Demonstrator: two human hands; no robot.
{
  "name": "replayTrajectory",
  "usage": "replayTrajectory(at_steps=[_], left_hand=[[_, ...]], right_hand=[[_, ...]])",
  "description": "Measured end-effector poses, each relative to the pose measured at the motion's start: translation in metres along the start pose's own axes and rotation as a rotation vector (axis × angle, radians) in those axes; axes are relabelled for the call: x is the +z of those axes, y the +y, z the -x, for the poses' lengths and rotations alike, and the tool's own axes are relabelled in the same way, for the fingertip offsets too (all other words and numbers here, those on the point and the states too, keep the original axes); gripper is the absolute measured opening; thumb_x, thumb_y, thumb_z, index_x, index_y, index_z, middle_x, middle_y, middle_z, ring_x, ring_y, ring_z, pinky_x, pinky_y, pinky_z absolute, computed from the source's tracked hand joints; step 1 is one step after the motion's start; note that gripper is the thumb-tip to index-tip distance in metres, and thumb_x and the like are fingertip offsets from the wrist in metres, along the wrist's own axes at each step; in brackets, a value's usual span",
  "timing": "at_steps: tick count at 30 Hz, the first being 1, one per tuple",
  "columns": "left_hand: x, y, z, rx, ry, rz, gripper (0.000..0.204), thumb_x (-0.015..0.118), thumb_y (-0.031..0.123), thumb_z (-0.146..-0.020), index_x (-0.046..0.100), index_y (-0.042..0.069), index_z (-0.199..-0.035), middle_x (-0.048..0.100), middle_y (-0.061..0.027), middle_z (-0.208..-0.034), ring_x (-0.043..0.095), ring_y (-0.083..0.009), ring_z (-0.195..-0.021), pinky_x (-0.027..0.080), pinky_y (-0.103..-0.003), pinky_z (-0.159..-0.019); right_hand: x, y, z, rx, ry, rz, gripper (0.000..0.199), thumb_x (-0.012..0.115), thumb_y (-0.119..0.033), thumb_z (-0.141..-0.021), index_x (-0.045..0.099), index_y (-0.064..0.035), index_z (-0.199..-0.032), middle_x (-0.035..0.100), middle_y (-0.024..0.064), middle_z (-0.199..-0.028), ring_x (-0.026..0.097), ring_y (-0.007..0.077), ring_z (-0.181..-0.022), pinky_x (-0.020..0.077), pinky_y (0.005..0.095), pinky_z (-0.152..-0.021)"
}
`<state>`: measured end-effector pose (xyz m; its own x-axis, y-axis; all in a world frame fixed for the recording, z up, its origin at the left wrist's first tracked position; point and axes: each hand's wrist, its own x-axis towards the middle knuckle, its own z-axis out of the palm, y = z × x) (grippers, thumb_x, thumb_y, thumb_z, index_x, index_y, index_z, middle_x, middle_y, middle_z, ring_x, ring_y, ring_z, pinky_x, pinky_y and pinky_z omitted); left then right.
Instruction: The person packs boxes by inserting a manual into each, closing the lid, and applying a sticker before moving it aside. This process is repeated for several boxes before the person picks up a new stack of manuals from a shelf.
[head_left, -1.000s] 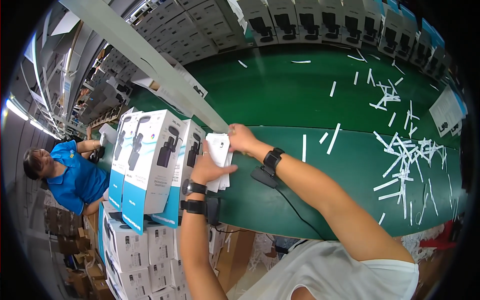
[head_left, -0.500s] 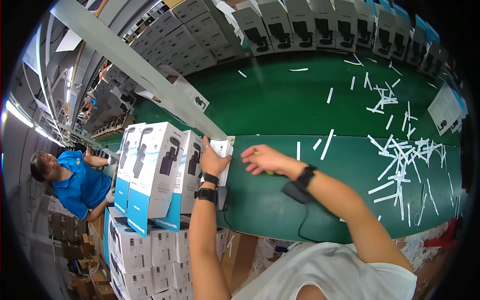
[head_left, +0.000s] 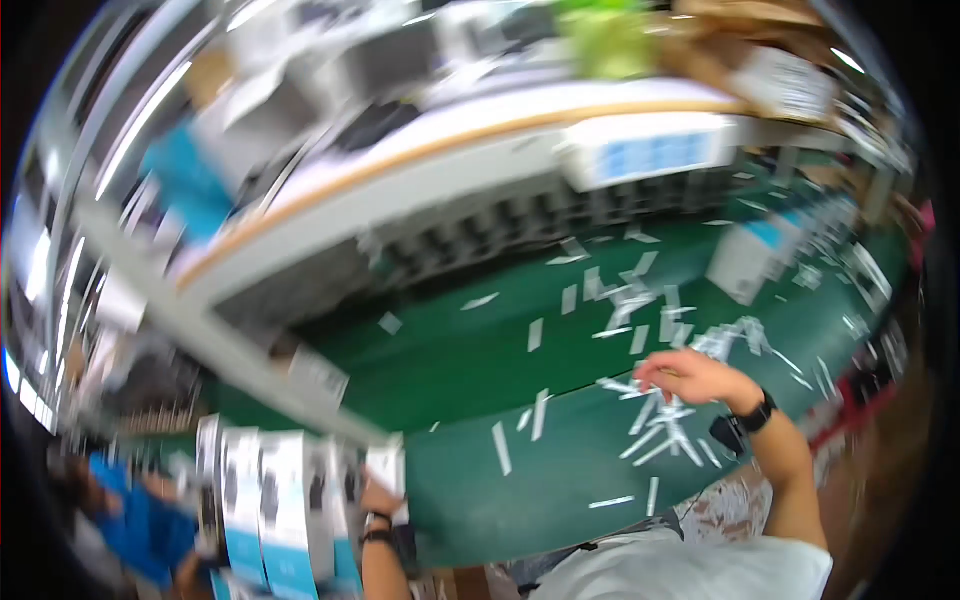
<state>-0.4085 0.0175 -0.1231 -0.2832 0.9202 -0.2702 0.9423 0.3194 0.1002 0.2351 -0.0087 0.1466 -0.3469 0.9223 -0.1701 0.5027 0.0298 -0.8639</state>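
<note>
The whole picture is smeared by motion. My left hand (head_left: pixel 381 494) is at the left of the green bench, beside a white piece of packaging (head_left: pixel 387 464) and the row of standing boxes; its fingers are too blurred to read. Over loose white paper strips (head_left: pixel 668 440) on the right part of the bench is my right hand (head_left: pixel 690 378). Its fingers are curled, and a faint yellowish trace shows among them, too small to name. Tall white-and-blue boxes (head_left: pixel 285 500) with dark pictures stand close to my left wrist.
A slanting pale post (head_left: pixel 240 365) rises at the bench's left. Beyond the green bench (head_left: pixel 480 535) runs a raised shelf (head_left: pixel 480 135) with cluttered goods, and a row of grey boxes is under it. More boxes (head_left: pixel 745 262) stand at the right. A person in blue (head_left: pixel 140 520) is at the far left.
My right hand has moved right, away from my left hand, to above the strips. The view has swung up and right, bringing in the shelf. My left hand stays by the boxes.
</note>
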Motion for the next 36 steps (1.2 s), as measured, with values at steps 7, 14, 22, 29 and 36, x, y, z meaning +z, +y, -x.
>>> replayTrajectory(at_steps=[7, 14, 22, 29, 36], left_hand=[[-0.119, 0.094, 0.017, 0.165, 0.189, 0.201, 0.12, 0.086, 0.053, -0.06, 0.028, -0.007, -0.147, 0.064, -0.0298, -0.117, 0.062, -0.0425, -0.111, 0.052, -0.045, -0.092], [-0.276, 0.214, 0.084, 0.592, 0.327, 0.669, 0.063, 0.077, 0.016, -0.081, 0.05, -0.001, -0.136, 0.064, -0.0127, -0.107, 0.064, -0.017, -0.087, 0.053, -0.029, -0.077], [-0.338, 0.29, 0.202, 0.84, 0.181, 0.644, 0.056, 0.074, 0.009, -0.078, 0.056, 0.0, -0.13, 0.068, -0.0123, -0.107, 0.066, -0.0176, -0.093, 0.052, -0.03, -0.083], [-0.364, 0.351, 0.234, 1.213, 0.205, 0.43, 0.057, 0.081, 0.013, -0.073, 0.061, -0.001, -0.124, 0.07, -0.0169, -0.105, 0.069, -0.0268, -0.097, 0.054, -0.035, -0.085], [-0.41, 0.463, 0.269, 1.662, 0.389, 0.29, 0.049, 0.077, 0.011, -0.075, 0.062, 0.0, -0.12, 0.069, -0.0167, -0.107, 0.068, -0.0288, -0.095, 0.053, -0.034, -0.083]], right_hand=[[-0.145, -0.171, 0.119, -0.271, 0.511, 0.449, 0.017, 0.069, -0.017, -0.085, 0.07, -0.004, -0.096, 0.07, 0.0042, -0.077, 0.062, 0.0099, -0.064, 0.0491, 0.0253, -0.058], [-0.288, -0.166, 0.1, -0.135, 1.211, 1.141, 0.04, 0.072, -0.034, -0.079, 0.067, -0.0081, -0.109, 0.07, 0.0125, -0.099, 0.068, 0.0306, -0.093, 0.0538, 0.0404, -0.082], [-0.282, -0.141, 0.059, 0.166, 1.346, 0.97, 0.083, 0.078, -0.057, -0.064, 0.049, -0.0209, -0.133, 0.052, 0.031, -0.11, 0.063, 0.0459, -0.094, 0.0536, 0.0496, -0.084], [-0.273, -0.139, 0.065, 0.227, 1.46, 0.737, 0.09, 0.072, -0.062, -0.068, 0.046, -0.0081, -0.135, 0.056, 0.0352, -0.117, 0.063, 0.0459, -0.104, 0.0532, 0.0489, -0.087], [-0.267, -0.115, 0.068, 0.156, 1.488, 0.747, 0.08, 0.072, -0.053, -0.07, 0.051, 0.0035, -0.122, 0.066, 0.0254, -0.103, 0.067, 0.0404, -0.091, 0.0546, 0.0477, -0.08]])
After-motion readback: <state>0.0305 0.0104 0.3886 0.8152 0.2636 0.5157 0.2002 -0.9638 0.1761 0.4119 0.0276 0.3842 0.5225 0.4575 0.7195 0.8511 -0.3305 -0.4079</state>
